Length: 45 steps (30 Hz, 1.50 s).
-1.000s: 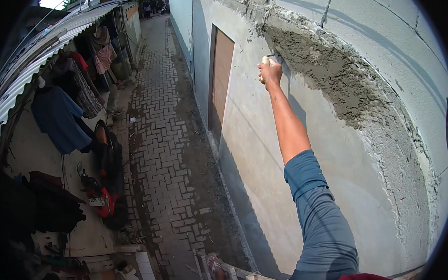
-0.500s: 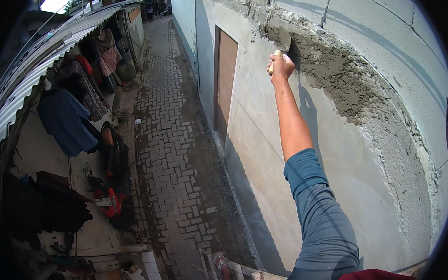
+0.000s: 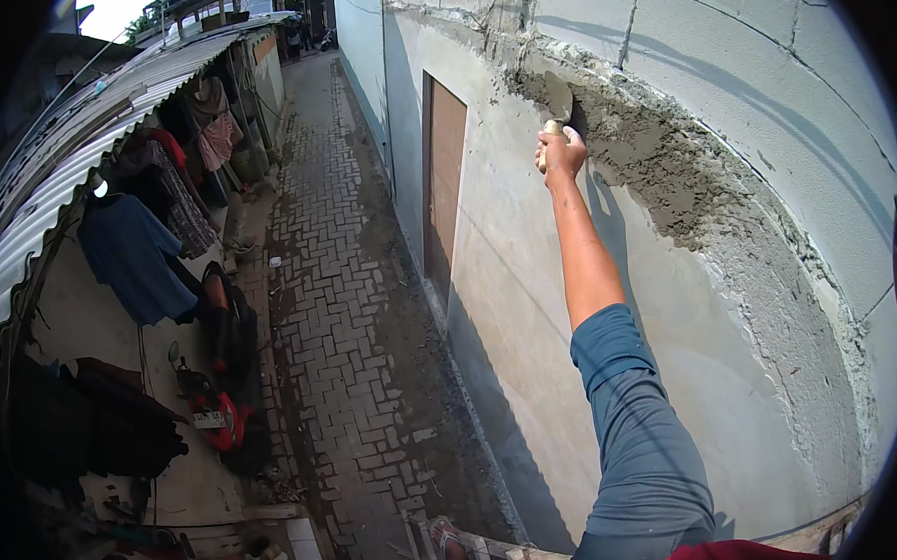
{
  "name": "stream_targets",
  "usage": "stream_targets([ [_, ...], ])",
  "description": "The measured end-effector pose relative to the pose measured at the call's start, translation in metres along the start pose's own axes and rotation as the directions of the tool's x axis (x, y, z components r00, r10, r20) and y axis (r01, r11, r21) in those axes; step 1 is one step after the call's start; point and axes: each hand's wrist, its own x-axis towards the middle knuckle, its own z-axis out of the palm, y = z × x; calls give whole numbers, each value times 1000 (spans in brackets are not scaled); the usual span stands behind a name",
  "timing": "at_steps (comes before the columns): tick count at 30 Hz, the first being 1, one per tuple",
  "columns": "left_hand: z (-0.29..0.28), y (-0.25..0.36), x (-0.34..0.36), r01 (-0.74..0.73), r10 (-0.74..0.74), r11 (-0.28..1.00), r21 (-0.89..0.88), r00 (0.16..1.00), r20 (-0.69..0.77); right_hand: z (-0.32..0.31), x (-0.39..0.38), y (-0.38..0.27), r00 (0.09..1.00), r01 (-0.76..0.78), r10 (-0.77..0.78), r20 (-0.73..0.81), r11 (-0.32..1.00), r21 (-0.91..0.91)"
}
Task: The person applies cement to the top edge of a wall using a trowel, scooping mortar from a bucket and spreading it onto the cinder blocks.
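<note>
My right hand (image 3: pixel 563 155) is closed around the light handle of a trowel (image 3: pixel 559 97), arm stretched far out and up along the wall. The metal blade lies at the wet mortar (image 3: pixel 653 141), a dark grey, rough band below a ledge of chipped concrete. To the right the band gives way to a paler, rough strip (image 3: pixel 769 276). Beneath them spreads the smooth grey plastered wall (image 3: pixel 680 300), where the arm's shadow falls. My left hand does not show.
A brown door panel (image 3: pixel 446 180) is set in the wall. Far below runs a paved alley (image 3: pixel 340 315). My sandalled foot (image 3: pixel 446 540) rests by wooden planks (image 3: pixel 500 550). At left are a corrugated roof (image 3: pixel 73 156), hanging clothes (image 3: pixel 137 256) and a red motorbike (image 3: pixel 219 415).
The view has shifted slightly. The trowel stays near the same patch of mortar, its blade turned a little and showing more of its face. My right hand keeps its grip.
</note>
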Motion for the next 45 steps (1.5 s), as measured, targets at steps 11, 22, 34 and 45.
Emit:
stream_targets([
  [11,-2,30,14,-406,482,844,350,860,-165,-8,-4,-4,996,-5,31,84,956,-295],
  [22,-1,-58,45,272,-264,726,-631,958,110,-19,-29,-22,979,63,-22,201,978,-197],
  [34,21,-58,79,218,-370,626,-749,928,-40,2,68,46,962,264,-223,155,640,-721],
  [45,26,-55,90,221,-453,535,-816,890,-55,-65,-40,-15,997,-25,22,68,999,44],
])
